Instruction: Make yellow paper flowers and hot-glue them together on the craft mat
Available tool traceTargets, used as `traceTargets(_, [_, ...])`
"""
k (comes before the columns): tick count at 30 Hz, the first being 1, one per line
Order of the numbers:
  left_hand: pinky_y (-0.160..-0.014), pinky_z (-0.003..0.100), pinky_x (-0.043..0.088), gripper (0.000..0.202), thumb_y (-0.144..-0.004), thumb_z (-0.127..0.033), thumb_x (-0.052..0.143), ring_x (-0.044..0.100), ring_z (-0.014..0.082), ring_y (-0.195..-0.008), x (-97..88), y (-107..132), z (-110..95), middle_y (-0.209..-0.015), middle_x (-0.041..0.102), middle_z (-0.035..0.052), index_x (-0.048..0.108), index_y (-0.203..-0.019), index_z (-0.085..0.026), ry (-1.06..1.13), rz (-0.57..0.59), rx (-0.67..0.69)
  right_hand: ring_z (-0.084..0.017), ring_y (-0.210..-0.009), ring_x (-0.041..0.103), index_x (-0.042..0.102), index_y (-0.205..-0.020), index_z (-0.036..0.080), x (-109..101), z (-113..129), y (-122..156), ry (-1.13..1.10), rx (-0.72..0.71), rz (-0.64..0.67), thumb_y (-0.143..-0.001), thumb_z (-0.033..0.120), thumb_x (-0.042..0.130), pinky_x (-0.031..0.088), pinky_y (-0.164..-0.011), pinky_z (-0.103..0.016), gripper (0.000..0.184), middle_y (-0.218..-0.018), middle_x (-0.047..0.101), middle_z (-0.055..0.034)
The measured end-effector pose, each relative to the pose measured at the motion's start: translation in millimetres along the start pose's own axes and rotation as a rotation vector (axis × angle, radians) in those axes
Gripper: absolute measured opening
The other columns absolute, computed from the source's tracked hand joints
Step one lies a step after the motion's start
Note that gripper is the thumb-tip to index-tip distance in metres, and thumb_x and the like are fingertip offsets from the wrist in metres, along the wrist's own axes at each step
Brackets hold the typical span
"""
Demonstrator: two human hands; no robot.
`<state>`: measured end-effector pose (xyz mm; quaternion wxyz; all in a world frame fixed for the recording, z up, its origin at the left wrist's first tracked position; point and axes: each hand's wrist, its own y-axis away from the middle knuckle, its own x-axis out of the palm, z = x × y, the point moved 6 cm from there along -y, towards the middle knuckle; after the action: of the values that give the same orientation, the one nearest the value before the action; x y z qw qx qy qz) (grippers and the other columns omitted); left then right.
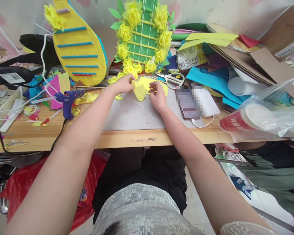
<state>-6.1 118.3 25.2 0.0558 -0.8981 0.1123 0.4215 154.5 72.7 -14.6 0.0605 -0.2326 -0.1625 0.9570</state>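
Observation:
My left hand (123, 83) pinches a piece of yellow crepe paper (139, 92) above the grey cutting mat (132, 114). Just to its right, my right hand (158, 95) has loosely curved fingers held apart, and I see nothing in them. A larger yellow paper sheet (163, 88) lies on the mat behind and beside the right hand. Beyond my hands stands a green paper piece (140, 47) with white strings, bordered by yellow paper flowers (124, 32). A pair of scissors (172, 80) with pale handles rests to the right of the sheet.
A blue glue gun (68, 103) stands at left among paper scraps, before a yellow lute-shaped board (79, 49) with blue bars. On the right are a phone (188, 106), a white power bank (208, 104) and a bagged red paper cup (235, 122). Coloured paper and cardboard (242, 62) pile up behind.

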Motion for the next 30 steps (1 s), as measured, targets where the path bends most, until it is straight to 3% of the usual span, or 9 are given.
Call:
traceTargets(3, [-0.074,0.034,0.048,0.039,-0.068,-0.008,0.05,0.064,0.0153,-0.08,5.0,2,-7,-0.087,0.062,0.0015,0.054,-0.104,-0.023,0.11,0.241,-0.017,-0.015,-0.087,0.054,0.043,-0.115,0.022,3,2,2,0.016,-0.042,0.051,-0.074,0.011,0.039,0.048,-0.08,-0.035,0.042,-0.109,0.053,-0.0081])
traceTargets(7, [-0.073,0.034,0.048,0.045,-0.063,-0.007,0.049,0.063,0.0173,-0.078,3.5,5,-19,-0.078,0.058,0.0006,0.056,-0.104,-0.024,0.109,0.333,0.031,-0.017,-0.092,0.051,0.042,-0.122,0.025,3,14,6,0.094,-0.13,0.098,-0.08,0.017,0.043,0.049,-0.081,-0.036,0.043,-0.11,0.052,-0.0076])
traceTargets(15, [-0.076,0.038,0.045,0.053,-0.053,-0.008,0.053,0.061,0.0235,-0.08,15.0,-1,-23,-0.075,0.061,0.0009,0.064,-0.102,-0.026,0.038,0.359,0.044,-0.02,-0.097,0.05,0.054,-0.103,0.022,9,24,9,0.211,-0.249,0.159,-0.083,0.024,0.048,0.048,-0.084,-0.037,0.021,-0.105,0.05,-0.0073])
traceTargets(22, [-0.073,0.032,0.044,0.036,-0.057,-0.01,0.054,0.06,0.0216,-0.08,18.4,-1,-27,-0.072,0.06,0.0005,0.066,-0.088,-0.023,-0.086,0.311,0.022,-0.024,-0.109,0.044,0.053,-0.106,0.023,6,32,12,0.405,-0.292,0.093,-0.085,0.024,0.048,0.043,-0.091,-0.041,0.021,-0.111,0.046,-0.01])
traceTargets(27, [-0.075,0.031,0.044,0.036,-0.059,-0.011,0.051,0.061,0.0217,-0.087,23.0,-3,-24,-0.078,0.064,0.0015,0.065,-0.09,-0.021,-0.065,0.343,0.036,-0.026,-0.103,0.043,0.058,-0.092,0.022,16,35,15,0.472,-0.373,0.188,-0.083,0.015,0.046,0.04,-0.091,-0.042,0.017,-0.103,0.054,-0.0098])
traceTargets(30, [-0.079,0.031,0.046,0.046,-0.058,-0.007,0.049,0.062,0.0191,-0.089,25.8,-6,-16,-0.089,0.067,0.0028,0.06,-0.101,-0.021,0.021,0.323,0.038,-0.026,-0.099,0.044,0.06,-0.085,0.021,20,32,15,0.478,-0.37,0.221,-0.082,0.014,0.045,0.041,-0.086,-0.042,0.016,-0.097,0.057,-0.0095])
